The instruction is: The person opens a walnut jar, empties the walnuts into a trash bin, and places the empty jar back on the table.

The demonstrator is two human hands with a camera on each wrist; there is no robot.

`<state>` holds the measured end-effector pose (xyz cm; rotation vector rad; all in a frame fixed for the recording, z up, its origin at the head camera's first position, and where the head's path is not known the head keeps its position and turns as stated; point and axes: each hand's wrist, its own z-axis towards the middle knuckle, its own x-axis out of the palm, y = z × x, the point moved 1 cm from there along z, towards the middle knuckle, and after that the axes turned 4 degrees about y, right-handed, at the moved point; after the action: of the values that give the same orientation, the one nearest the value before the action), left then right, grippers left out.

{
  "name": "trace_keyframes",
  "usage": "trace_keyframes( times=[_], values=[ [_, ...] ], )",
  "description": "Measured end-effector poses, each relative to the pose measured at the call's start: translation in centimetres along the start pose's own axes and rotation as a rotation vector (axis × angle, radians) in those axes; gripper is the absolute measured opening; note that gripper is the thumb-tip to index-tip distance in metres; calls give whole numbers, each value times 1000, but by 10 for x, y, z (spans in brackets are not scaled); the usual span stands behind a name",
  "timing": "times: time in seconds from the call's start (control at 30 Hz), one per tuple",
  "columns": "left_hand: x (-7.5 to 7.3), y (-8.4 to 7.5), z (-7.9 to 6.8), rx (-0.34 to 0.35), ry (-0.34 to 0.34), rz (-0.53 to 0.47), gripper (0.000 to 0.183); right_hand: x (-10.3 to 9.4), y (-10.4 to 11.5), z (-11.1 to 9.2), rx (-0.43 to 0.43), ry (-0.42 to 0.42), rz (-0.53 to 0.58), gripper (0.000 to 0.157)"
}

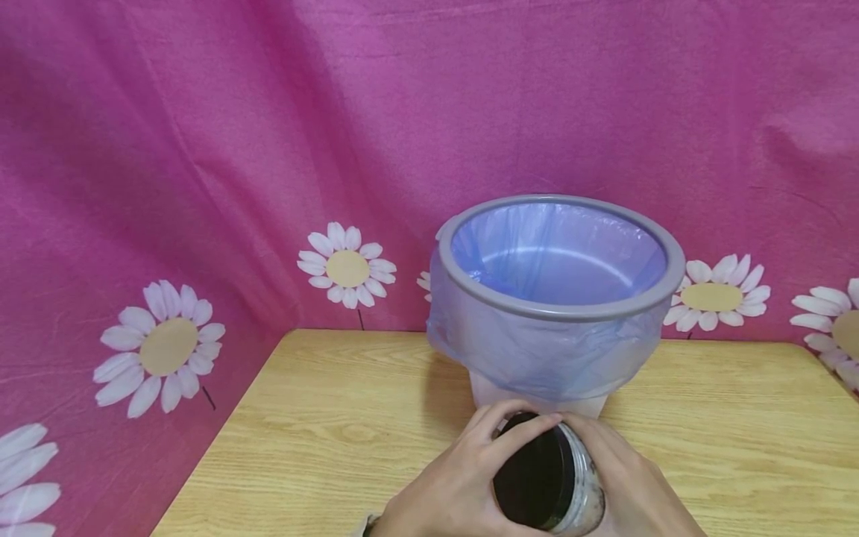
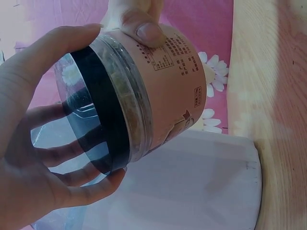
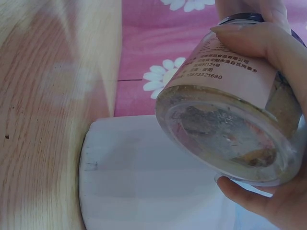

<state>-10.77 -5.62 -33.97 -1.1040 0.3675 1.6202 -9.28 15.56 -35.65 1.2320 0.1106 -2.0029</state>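
Note:
A clear plastic jar (image 1: pixel 588 488) with a black lid (image 1: pixel 533 477) is held between both hands, tilted, in front of the bin. My left hand (image 1: pixel 456 481) grips the lid, fingers and thumb spread around its edge. Around the jar's body curls my right hand (image 1: pixel 634 477), with its thumb (image 2: pixel 148 33) on the pink printed label (image 2: pixel 177 76) in the left wrist view. The lid is on the jar. Seen from below in the right wrist view, the jar's base (image 3: pixel 225 134) shows dark and brownish residue inside.
Just beyond the hands stands a pale bin (image 2: pixel 206 182) with a grey rim (image 1: pixel 557 312), lined with a blue plastic bag (image 1: pixel 550 365) folded over the outside. It stands on a wood-grain table (image 1: pixel 322 418). A pink cloth (image 1: pixel 403 112) with daisies hangs behind and at the left.

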Motion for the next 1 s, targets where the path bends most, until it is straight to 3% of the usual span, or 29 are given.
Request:
trace_keyframes(
  times=[0.23, 1.0],
  values=[
    [0, 0, -1, -13, -4, -1, 105, 1, -1, 0, -33, -26, 1, 113],
    [0, -1, -1, -28, -3, 19, 103, 1, -3, -1, -25, -25, -12, 113]
  ],
)
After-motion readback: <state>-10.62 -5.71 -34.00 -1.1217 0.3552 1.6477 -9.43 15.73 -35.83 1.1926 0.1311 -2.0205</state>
